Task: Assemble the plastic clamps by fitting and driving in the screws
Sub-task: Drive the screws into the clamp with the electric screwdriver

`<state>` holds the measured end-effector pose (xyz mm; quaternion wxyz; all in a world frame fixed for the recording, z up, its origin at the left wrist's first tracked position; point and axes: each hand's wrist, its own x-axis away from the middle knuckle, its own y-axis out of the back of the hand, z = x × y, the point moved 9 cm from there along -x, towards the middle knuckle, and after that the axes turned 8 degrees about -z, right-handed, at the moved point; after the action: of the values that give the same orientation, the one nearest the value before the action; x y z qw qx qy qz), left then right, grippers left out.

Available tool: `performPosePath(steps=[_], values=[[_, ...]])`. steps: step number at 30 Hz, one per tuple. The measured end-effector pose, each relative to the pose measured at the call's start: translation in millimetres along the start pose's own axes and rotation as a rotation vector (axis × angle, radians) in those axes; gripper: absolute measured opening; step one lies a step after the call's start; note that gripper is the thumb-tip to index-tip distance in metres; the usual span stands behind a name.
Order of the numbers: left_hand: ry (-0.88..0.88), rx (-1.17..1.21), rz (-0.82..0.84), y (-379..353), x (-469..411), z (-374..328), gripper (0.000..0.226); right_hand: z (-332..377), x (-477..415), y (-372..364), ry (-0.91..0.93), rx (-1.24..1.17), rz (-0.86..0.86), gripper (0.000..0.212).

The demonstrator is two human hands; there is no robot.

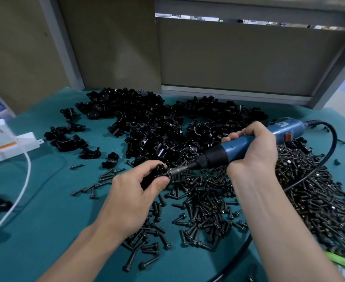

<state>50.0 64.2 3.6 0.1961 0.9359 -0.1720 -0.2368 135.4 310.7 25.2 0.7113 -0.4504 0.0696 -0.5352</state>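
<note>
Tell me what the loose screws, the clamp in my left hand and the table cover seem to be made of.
Screws: probably metal, dark dull coating; a few tips glint pale.
Clamp in the left hand: likely moulded plastic, black, slightly glossy, with soft highlights.
Table cover: seems teal fabric or felt, matte, no reflections.

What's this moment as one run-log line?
step: screw driving | left hand: grips plastic clamp | right hand: grips blue electric screwdriver, bit at clamp | green table: screw pile, clamp pile

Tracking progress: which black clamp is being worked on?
The clamp in the left hand, touched by the blue screwdriver; the others lie loose.
</note>
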Motion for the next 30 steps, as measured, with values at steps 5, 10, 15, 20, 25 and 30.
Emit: performPosePath(steps=[5,10,15,20,25,30], values=[[-0.013,0.004,0.025,0.6,-0.9,3.6,0.026,-1.4,1.1,-0.4,0.017,-0.013,-0.005,0.018],[0.004,0.032,0.024,0.7,-1.3,6.0,0.040,0.6,2.8,-4.2,0.040,-0.014,0.020,0.017],[0.057,0.092,0.050,-1.6,-1.2,6.7,0.034,-0.2,3.8,-10.5,0.015,-0.039,0.088,0.016],[0.087,0.171,0.085,-5.6,-2.8,3.4,0.018,-6.2,0.9,-11.4,-0.039,-0.075,0.128,0.015],[0.121,0.233,0.089,-8.5,-3.6,6.5,0.017,-12.5,-0.9,-11.2,-0.107,-0.092,0.160,0.014],[0.081,0.149,0.062,-3.6,-0.4,6.9,0.029,-15.1,-1.1,-8.8,-0.094,-0.092,0.148,0.011]])
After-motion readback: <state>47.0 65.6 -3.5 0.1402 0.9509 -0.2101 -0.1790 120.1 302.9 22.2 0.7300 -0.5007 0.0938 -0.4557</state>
